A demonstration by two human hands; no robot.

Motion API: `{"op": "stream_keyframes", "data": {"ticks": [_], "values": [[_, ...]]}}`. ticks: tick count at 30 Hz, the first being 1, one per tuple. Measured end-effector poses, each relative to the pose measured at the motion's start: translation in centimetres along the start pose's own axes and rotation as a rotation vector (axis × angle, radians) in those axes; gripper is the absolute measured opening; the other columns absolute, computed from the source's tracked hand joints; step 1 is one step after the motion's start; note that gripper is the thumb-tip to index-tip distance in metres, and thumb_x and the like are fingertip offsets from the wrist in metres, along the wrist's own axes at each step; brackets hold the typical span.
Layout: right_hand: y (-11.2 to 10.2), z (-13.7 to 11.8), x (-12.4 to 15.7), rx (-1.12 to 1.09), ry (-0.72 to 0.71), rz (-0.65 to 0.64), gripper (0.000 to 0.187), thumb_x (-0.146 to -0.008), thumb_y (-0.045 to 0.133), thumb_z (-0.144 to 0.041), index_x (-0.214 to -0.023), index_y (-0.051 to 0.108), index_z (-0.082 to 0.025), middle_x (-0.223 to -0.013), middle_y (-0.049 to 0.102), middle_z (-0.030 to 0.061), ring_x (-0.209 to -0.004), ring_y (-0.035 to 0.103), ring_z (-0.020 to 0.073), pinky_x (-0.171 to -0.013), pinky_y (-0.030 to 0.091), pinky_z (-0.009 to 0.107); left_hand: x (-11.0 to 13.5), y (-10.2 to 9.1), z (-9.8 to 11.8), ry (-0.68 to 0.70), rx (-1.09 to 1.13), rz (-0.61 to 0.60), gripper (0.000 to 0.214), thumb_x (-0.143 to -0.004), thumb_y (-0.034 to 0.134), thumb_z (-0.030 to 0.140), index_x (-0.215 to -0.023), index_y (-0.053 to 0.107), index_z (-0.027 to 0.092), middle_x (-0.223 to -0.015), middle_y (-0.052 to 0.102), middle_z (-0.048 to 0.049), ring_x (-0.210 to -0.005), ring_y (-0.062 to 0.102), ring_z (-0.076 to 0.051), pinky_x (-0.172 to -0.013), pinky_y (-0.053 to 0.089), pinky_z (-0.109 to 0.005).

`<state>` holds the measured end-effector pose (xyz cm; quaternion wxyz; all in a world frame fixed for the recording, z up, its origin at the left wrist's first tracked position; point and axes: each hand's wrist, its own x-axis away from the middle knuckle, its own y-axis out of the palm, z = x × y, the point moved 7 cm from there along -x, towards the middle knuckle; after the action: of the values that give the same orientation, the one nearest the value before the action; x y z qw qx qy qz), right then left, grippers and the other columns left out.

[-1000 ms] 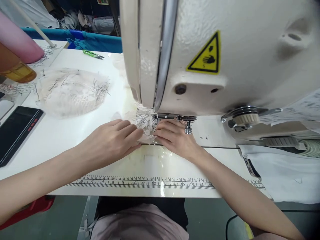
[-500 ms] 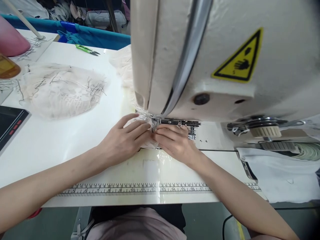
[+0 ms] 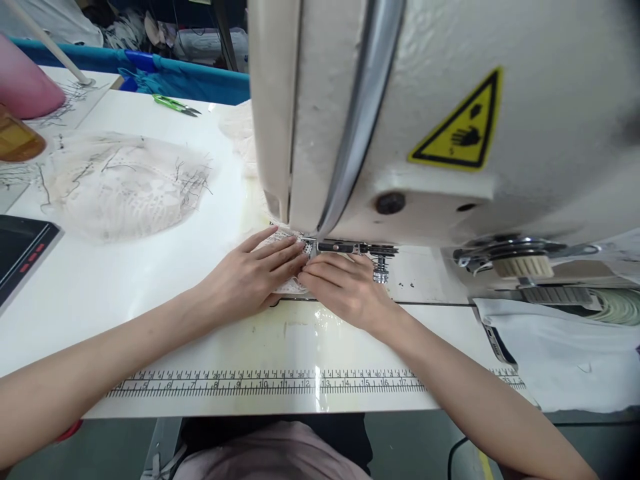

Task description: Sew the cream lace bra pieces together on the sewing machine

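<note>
Pale lace fabric [image 3: 290, 287] lies under the needle area of a sewing machine [image 3: 325, 80]. My left hand [image 3: 245, 277] rests flat on the lace, fingers stretched out toward the needle area. Close beside it, my right hand [image 3: 345, 283] has its fingers pressed together at the lace's near edge, just in front of the metal presser-foot attachment [image 3: 340, 247]. The fingertips of both hands almost meet. The machine head hides the needle and the far part of the lace.
Another sheer lace piece [image 3: 130, 187] with loose dark threads lies on the left. Green thread snips [image 3: 175, 105] sit behind it. A dark panel with red buttons [image 3: 25, 250], a pink thread cone [image 3: 27, 80] and white cloth [image 3: 565, 360] flank the work. A ruler strip [image 3: 265, 383] runs along the front edge.
My left fingers have straightened and flattened on the lace. My right fingertips have shifted slightly left and nearer to me. The camera view has moved a little.
</note>
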<state>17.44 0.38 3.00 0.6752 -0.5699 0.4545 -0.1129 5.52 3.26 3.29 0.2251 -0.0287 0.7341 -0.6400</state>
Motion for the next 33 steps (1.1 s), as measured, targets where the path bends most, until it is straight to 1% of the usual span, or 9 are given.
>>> {"op": "stream_keyframes", "data": {"ticks": [7, 12, 17, 23, 26, 28, 31, 33], "values": [[-0.1, -0.1, -0.2, 0.028, -0.009, -0.003, 0.027, -0.091, 0.049, -0.003, -0.095, 0.066, -0.023, -0.09, 0.07, -0.0024, -0.093, 0.06, 0.0104, -0.084, 0.046, 0.026, 0.0, 0.2, 0.1, -0.013, -0.02, -0.012, 0.043, -0.093, 0.05, 0.023, -0.132, 0.056, 0.007, -0.135, 0.061, -0.0118, -0.126, 0.057, -0.027, -0.113, 0.037, -0.046], [-0.1, 0.2, -0.3, -0.017, -0.002, -0.037, 0.027, -0.093, 0.047, -0.004, -0.096, 0.066, -0.022, -0.092, 0.069, -0.001, -0.095, 0.06, 0.0109, -0.086, 0.048, 0.028, 0.0, 0.3, 0.1, -0.024, -0.018, -0.006, 0.044, -0.093, 0.051, 0.027, -0.132, 0.056, 0.007, -0.136, 0.059, -0.0135, -0.127, 0.055, -0.029, -0.113, 0.038, -0.046], [-0.2, 0.8, -0.3, -0.083, -0.009, -0.054, 0.02, -0.093, 0.051, -0.009, -0.097, 0.067, -0.021, -0.095, 0.069, 0.0017, -0.095, 0.061, 0.0137, -0.084, 0.05, 0.03, -0.1, 0.2, 0.2, -0.049, -0.002, 0.037, 0.043, -0.093, 0.052, 0.028, -0.131, 0.058, 0.008, -0.134, 0.06, -0.0146, -0.127, 0.055, -0.031, -0.109, 0.042, -0.048], [0.1, 1.5, -0.1, -0.102, -0.003, -0.067, 0.018, -0.094, 0.051, -0.013, -0.099, 0.066, -0.021, -0.098, 0.069, 0.0026, -0.095, 0.062, 0.0151, -0.081, 0.05, 0.032, -0.3, 0.0, 0.3, -0.081, -0.035, 0.051, 0.039, -0.097, 0.047, 0.03, -0.13, 0.06, 0.012, -0.13, 0.064, -0.0118, -0.124, 0.058, -0.028, -0.105, 0.047, -0.047], [-0.5, 1.5, -0.3, -0.078, 0.003, -0.079, 0.017, -0.094, 0.051, -0.015, -0.097, 0.067, -0.021, -0.096, 0.07, 0.002, -0.091, 0.063, 0.0141, -0.077, 0.048, 0.03, -0.5, -0.1, 0.4, -0.096, -0.03, 0.048, 0.039, -0.098, 0.046, 0.031, -0.13, 0.06, 0.013, -0.13, 0.064, -0.012, -0.123, 0.058, -0.028, -0.104, 0.047, -0.046], [-1.1, 1.4, -0.5, -0.019, 0.019, -0.078, 0.015, -0.094, 0.053, -0.016, -0.094, 0.067, -0.021, -0.096, 0.071, 0.0005, -0.084, 0.062, 0.0127, -0.074, 0.046, 0.029, -0.6, -0.1, 0.5, -0.099, -0.033, 0.046, 0.038, -0.099, 0.046, 0.031, -0.13, 0.06, 0.013, -0.131, 0.063, -0.0122, -0.124, 0.058, -0.028, -0.104, 0.047, -0.046], [-2.4, 1.1, -0.8, 0.108, 0.037, -0.005, 0.012, -0.092, 0.057, -0.017, -0.088, 0.067, -0.022, -0.095, 0.073, -0.0027, -0.078, 0.061, 0.0112, -0.073, 0.044, 0.029, -0.6, 0.0, 0.6, -0.097, -0.04, 0.041, 0.038, -0.099, 0.046, 0.03, -0.129, 0.06, 0.013, -0.131, 0.063, -0.013, -0.124, 0.057, -0.028, -0.104, 0.048, -0.046], [-2.9, 0.8, -0.9, 0.16, 0.034, 0.049, 0.011, -0.091, 0.058, -0.017, -0.087, 0.067, -0.022, -0.094, 0.073, -0.0038, -0.077, 0.061, 0.0109, -0.074, 0.043, 0.028, -0.7, 0.1, 0.5, -0.103, -0.039, 0.037, 0.038, -0.099, 0.047, 0.03, -0.13, 0.06, 0.013, -0.132, 0.062, -0.0132, -0.125, 0.057, -0.029, -0.104, 0.047, -0.047]]}}
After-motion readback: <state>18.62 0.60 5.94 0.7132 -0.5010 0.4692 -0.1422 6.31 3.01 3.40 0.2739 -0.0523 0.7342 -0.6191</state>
